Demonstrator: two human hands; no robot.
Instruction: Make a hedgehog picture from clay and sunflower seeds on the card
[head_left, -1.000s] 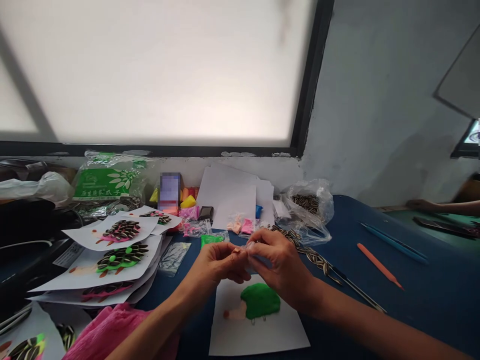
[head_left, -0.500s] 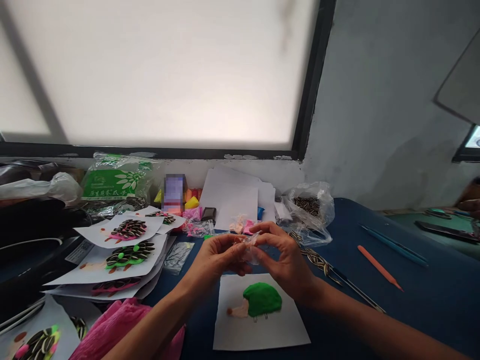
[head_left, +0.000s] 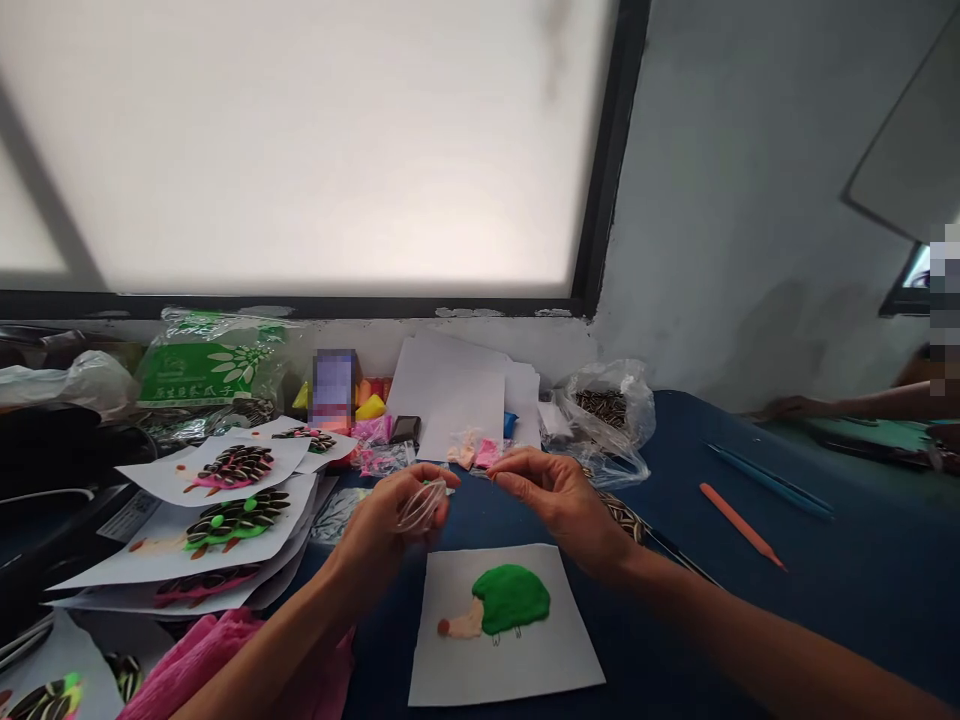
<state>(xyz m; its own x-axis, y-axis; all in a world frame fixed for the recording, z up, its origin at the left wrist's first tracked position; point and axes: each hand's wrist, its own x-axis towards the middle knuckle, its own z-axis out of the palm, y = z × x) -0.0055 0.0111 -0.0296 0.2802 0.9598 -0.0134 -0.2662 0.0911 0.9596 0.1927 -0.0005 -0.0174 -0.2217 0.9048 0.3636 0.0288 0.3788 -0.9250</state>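
Observation:
My left hand (head_left: pixel 379 520) is closed on a crumpled clear plastic bag (head_left: pixel 421 508), left of the middle. Apart from it, my right hand (head_left: pixel 559 500) pinches a tiny brownish bit of clay (head_left: pixel 492 475) between thumb and fingertips. Below both hands lies a white paper card (head_left: pixel 517 678). On it is a hedgehog shape with a green clay body (head_left: pixel 514 600), a pale peach face (head_left: pixel 466 622) and a brown nose (head_left: pixel 443 627). Small feet are drawn in line under the body.
Stacked cards (head_left: pixel 247 535) with seed-covered hedgehogs lie left, above a pink cloth (head_left: pixel 225 665). Behind are a green seed bag (head_left: pixel 206 365), white paper (head_left: pixel 450 390) and a clear bag of seeds (head_left: pixel 604 405). An orange tool (head_left: pixel 742 525) and blue tweezers (head_left: pixel 772 482) lie right. Another person's hand (head_left: pixel 799 407) shows far right.
My hands have moved apart: the left went left with the plastic bag, the right now pinches the small brown bit alone. The view has turned slightly right, and another person's arm has appeared.

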